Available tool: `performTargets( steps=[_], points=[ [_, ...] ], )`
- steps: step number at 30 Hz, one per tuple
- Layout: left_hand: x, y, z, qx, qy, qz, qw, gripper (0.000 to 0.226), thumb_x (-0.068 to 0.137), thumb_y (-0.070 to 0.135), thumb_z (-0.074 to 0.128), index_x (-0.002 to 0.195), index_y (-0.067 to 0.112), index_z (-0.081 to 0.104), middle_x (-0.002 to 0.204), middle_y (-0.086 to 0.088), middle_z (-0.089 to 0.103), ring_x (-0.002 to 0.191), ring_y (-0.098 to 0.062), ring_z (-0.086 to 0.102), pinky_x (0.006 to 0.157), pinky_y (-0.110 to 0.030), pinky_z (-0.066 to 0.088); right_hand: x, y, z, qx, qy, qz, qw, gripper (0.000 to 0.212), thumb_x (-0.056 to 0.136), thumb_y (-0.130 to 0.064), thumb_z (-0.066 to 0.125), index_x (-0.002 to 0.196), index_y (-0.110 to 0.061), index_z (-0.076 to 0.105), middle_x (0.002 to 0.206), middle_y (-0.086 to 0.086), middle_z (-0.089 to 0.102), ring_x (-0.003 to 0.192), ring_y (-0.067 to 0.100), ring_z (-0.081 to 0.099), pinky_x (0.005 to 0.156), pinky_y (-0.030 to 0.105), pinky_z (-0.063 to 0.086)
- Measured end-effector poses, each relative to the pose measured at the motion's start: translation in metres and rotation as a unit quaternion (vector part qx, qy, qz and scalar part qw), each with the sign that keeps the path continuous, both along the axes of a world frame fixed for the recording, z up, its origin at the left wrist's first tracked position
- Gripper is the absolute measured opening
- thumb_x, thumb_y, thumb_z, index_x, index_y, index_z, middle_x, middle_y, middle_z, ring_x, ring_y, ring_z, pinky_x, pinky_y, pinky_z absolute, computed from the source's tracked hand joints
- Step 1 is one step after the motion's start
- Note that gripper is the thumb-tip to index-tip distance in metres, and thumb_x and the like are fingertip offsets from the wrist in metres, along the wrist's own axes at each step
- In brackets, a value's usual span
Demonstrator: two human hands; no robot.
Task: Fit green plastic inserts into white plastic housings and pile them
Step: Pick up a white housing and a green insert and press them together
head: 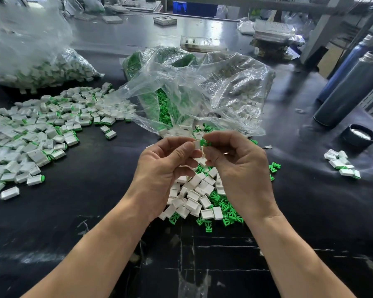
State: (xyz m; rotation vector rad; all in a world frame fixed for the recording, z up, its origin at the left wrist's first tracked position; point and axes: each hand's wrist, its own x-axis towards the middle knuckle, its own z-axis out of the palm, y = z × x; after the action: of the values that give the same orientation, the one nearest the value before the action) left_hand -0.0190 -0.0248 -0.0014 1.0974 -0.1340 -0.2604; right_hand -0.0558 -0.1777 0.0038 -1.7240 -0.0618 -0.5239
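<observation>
Both hands (202, 160) around insert (204, 143), housing (196, 145).

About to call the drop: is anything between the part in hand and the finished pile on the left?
Nothing visible. The white housing and green insert sit pinched between left hand and right hand; only bare black table separates them from the finished pile.

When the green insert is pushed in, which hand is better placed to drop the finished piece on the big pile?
Probably the left hand: it pinches the white plastic housing, and the big pile of assembled pieces lies on its side.
</observation>
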Motion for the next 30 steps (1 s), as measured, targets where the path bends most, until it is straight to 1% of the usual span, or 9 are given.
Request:
performTargets(
  steps=[5, 10, 13, 17, 21, 23, 24, 27, 30],
  points=[
    [-0.0006, 0.0011, -0.0021, 0.027, -0.027, 0.021, 0.999, 0.021, 0.081, 0.019, 0.076, 0.098, 0.008, 0.074, 0.085, -0.014, 0.075, 0.069, -0.020, 0.067, 0.060, -0.026, 0.057, 0.0003, -0.0018, -0.0009, -0.042, 0.008, -0.009, 0.999, 0.023, 0.089, -0.002, 0.078, 0.104, -0.019, 0.076, 0.093, -0.006, 0.075, 0.084, 0.015, 0.072, 0.080, 0.039, 0.062],
    [-0.0027, -0.0006, -0.0021, 0.076, -0.065, 0.040, 0.994, 0.026, 0.078, 0.027, 0.079, 0.098, 0.011, 0.074, 0.087, -0.015, 0.076, 0.073, -0.023, 0.068, 0.063, -0.027, 0.057, -0.0001, -0.0012, -0.0014, -0.065, 0.014, -0.006, 0.998, 0.019, 0.089, -0.008, 0.080, 0.102, -0.022, 0.076, 0.092, -0.010, 0.075, 0.087, 0.012, 0.073, 0.078, 0.029, 0.061],
    [-0.0026, 0.0011, -0.0036, 0.104, -0.077, 0.048, 0.990, 0.024, 0.082, 0.025, 0.078, 0.100, 0.010, 0.074, 0.088, -0.013, 0.077, 0.074, -0.022, 0.070, 0.064, -0.027, 0.058, 0.0006, -0.0044, -0.0015, -0.058, 0.032, 0.018, 0.998, 0.019, 0.089, -0.007, 0.079, 0.103, -0.020, 0.077, 0.093, -0.008, 0.076, 0.088, 0.011, 0.073, 0.080, 0.027, 0.060],
    [-0.0018, 0.0022, -0.0035, 0.116, -0.076, 0.046, 0.989, 0.021, 0.085, 0.021, 0.076, 0.101, 0.009, 0.073, 0.086, -0.011, 0.077, 0.074, -0.021, 0.070, 0.064, -0.028, 0.059, 0.0011, -0.0057, 0.0002, 0.006, 0.055, 0.054, 0.997, 0.019, 0.089, -0.005, 0.078, 0.105, -0.015, 0.077, 0.091, -0.003, 0.078, 0.083, 0.010, 0.073, 0.078, 0.023, 0.059],
    [-0.0030, 0.0025, -0.0008, 0.107, -0.087, 0.048, 0.989, 0.024, 0.082, 0.025, 0.076, 0.100, 0.009, 0.073, 0.087, -0.011, 0.077, 0.073, -0.020, 0.069, 0.064, -0.028, 0.059, 0.0025, -0.0022, 0.0009, 0.164, 0.084, 0.058, 0.981, 0.018, 0.090, 0.001, 0.074, 0.104, -0.011, 0.074, 0.084, 0.004, 0.077, 0.072, 0.015, 0.072, 0.068, 0.025, 0.058],
    [-0.0041, 0.0021, 0.0001, 0.105, -0.097, 0.049, 0.989, 0.025, 0.081, 0.026, 0.076, 0.100, 0.010, 0.073, 0.086, -0.010, 0.076, 0.073, -0.020, 0.069, 0.064, -0.028, 0.059, 0.0036, -0.0017, 0.0007, 0.214, 0.106, 0.060, 0.969, 0.013, 0.090, -0.002, 0.074, 0.102, -0.007, 0.074, 0.082, 0.008, 0.076, 0.068, 0.017, 0.070, 0.065, 0.026, 0.059],
    [-0.0045, 0.0020, 0.0004, 0.106, -0.101, 0.048, 0.988, 0.025, 0.082, 0.025, 0.075, 0.101, 0.009, 0.072, 0.086, -0.010, 0.076, 0.073, -0.020, 0.068, 0.065, -0.028, 0.058, 0.0039, -0.0017, 0.0004, 0.222, 0.113, 0.062, 0.967, 0.011, 0.090, -0.004, 0.074, 0.101, -0.006, 0.075, 0.082, 0.010, 0.076, 0.067, 0.017, 0.069, 0.065, 0.026, 0.059],
    [-0.0041, 0.0016, 0.0016, 0.105, -0.106, 0.045, 0.988, 0.027, 0.082, 0.024, 0.075, 0.103, 0.007, 0.071, 0.086, -0.011, 0.076, 0.073, -0.020, 0.068, 0.065, -0.028, 0.059, 0.0039, -0.0027, -0.0009, 0.195, 0.118, 0.063, 0.972, 0.006, 0.092, -0.009, 0.074, 0.097, -0.006, 0.075, 0.083, 0.010, 0.076, 0.065, 0.016, 0.067, 0.062, 0.026, 0.059],
    [-0.0034, 0.0018, 0.0015, 0.108, -0.107, 0.046, 0.987, 0.026, 0.082, 0.022, 0.076, 0.102, 0.008, 0.071, 0.086, -0.011, 0.075, 0.073, -0.020, 0.067, 0.065, -0.028, 0.059, 0.0026, -0.0041, -0.0027, 0.117, 0.102, 0.053, 0.986, 0.003, 0.094, -0.012, 0.073, 0.095, -0.010, 0.075, 0.078, 0.003, 0.075, 0.065, 0.015, 0.067, 0.061, 0.026, 0.058]
  ],
)
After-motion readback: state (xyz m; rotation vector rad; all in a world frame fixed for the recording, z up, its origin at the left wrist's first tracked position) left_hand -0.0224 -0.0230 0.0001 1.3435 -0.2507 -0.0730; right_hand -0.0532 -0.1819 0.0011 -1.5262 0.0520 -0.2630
